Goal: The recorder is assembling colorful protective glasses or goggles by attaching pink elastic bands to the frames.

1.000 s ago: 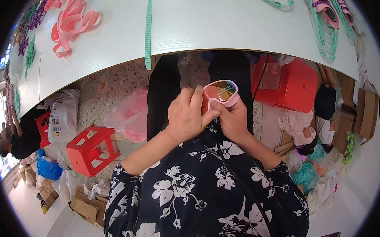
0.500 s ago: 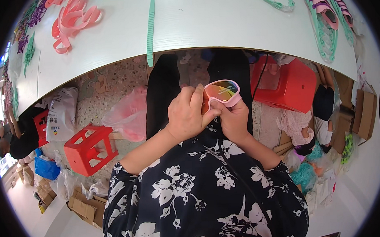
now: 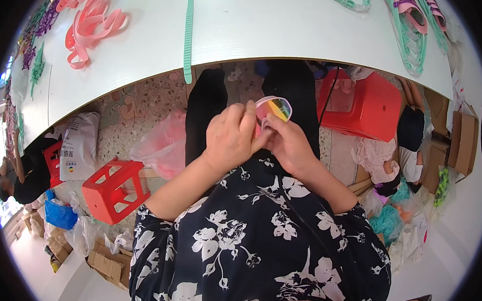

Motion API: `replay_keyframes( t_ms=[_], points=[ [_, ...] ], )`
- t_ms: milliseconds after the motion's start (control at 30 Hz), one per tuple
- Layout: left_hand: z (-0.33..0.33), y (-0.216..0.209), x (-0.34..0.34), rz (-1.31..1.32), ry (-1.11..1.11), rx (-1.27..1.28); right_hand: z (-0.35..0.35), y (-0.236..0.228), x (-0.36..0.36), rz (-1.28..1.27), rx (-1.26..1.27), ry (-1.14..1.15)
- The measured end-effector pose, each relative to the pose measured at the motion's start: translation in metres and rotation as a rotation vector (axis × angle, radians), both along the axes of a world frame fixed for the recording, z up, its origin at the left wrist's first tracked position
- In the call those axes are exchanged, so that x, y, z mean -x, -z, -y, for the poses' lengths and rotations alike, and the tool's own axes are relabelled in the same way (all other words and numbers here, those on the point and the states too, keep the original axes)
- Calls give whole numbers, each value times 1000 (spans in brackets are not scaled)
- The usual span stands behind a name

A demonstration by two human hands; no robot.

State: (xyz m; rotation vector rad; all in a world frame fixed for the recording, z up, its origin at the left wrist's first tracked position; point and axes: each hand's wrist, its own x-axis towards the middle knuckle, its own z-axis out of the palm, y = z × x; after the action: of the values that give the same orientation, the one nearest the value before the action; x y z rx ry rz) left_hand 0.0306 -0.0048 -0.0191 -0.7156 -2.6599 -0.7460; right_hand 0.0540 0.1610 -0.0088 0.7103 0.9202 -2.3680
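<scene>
Above my lap I hold a pair of swim goggles [image 3: 278, 109] with a pink frame and mirrored, rainbow-tinted lenses. My left hand [image 3: 230, 133] is closed around one side, its fingers covering most of that lens. On the other side my right hand [image 3: 288, 147] grips the frame from below, the thumb up near the middle. Much of the frame is hidden behind my fingers. Straight ahead, a flat green strap [image 3: 188, 40] lies across the white table [image 3: 257, 28] and sticks out past its edge.
Pink straps [image 3: 93, 29] lie at the table's left, green straps with pink goggle pieces [image 3: 410, 24] at its right. Red stools stand on the floor at left [image 3: 115, 191] and right [image 3: 365, 106]. A pink plastic bag [image 3: 162, 143] sits beside my leg. Other people are at both sides.
The goggles have tilted and turned between my hands, so less of the lens faces up. My right hand has shifted slightly inward, its thumb higher on the frame.
</scene>
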Motion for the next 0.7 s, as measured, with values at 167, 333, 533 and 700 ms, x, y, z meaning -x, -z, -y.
replay_keyframes(
  t_ms=[167,333,533,700],
  points=[
    [14,-13,10,119,-39,-145,-57,-7,-5,-388,-601,-658],
    [11,-15,12,283,140,-263,-72,-19,24,-962,-1034,-366],
    [9,-18,9,285,191,-224,-64,-12,40,-1036,-864,-576],
    [7,-26,1,243,145,-157,-36,11,23,-1138,-1040,-250]
  ],
)
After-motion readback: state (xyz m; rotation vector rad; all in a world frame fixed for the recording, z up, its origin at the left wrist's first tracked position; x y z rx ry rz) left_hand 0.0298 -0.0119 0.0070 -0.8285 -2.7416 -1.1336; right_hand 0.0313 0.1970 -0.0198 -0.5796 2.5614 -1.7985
